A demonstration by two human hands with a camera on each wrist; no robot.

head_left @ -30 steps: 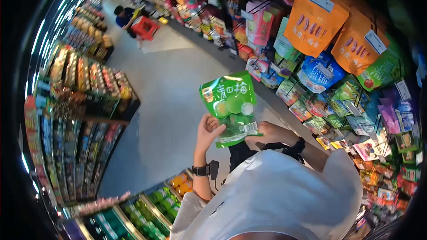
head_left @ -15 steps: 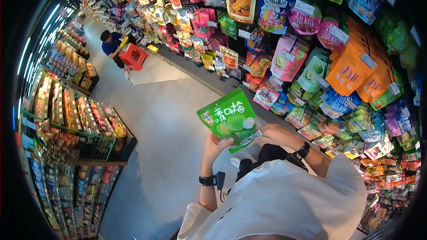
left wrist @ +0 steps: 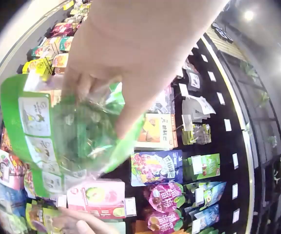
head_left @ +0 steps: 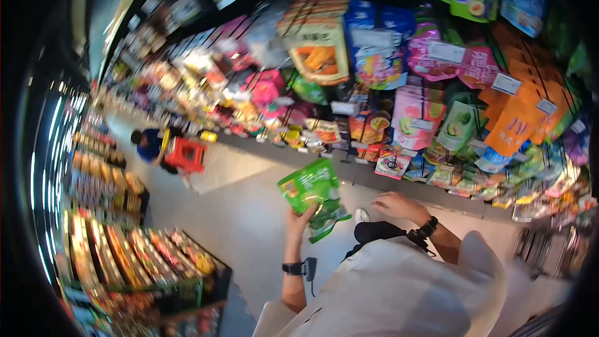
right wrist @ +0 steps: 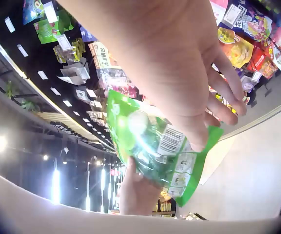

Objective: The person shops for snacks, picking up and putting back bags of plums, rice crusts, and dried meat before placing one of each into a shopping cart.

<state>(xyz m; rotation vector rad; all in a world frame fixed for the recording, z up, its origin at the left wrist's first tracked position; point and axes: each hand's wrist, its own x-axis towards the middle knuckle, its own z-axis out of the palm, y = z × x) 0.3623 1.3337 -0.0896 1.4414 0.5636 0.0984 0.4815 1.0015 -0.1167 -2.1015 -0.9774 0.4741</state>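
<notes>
A green snack pouch point(head_left: 309, 190) with a clear lower part is held by my left hand point(head_left: 298, 221), its thumb across the front. In the left wrist view the pouch point(left wrist: 38, 126) hangs beneath the left hand point(left wrist: 116, 63), partly covered by it. My right hand point(head_left: 402, 206) is apart from the pouch in the head view, to its right, fingers loosely extended. From the right wrist, the right hand point(right wrist: 179, 73) shows with spread fingers in front of the pouch point(right wrist: 155, 146), and the left hand point(right wrist: 139, 192) grips its far side.
Hanging snack bags point(head_left: 318, 43) fill the wall rack ahead and to the right. A person point(head_left: 148, 145) in dark blue is beside a red stool point(head_left: 186, 155) down the aisle. Shelves of goods point(head_left: 125, 256) stand at the left; grey floor point(head_left: 243, 212) lies between.
My right hand has let go of the pouch and moved away to the right. The left hand keeps the pouch, which has tilted. The head view has turned toward the rack.
</notes>
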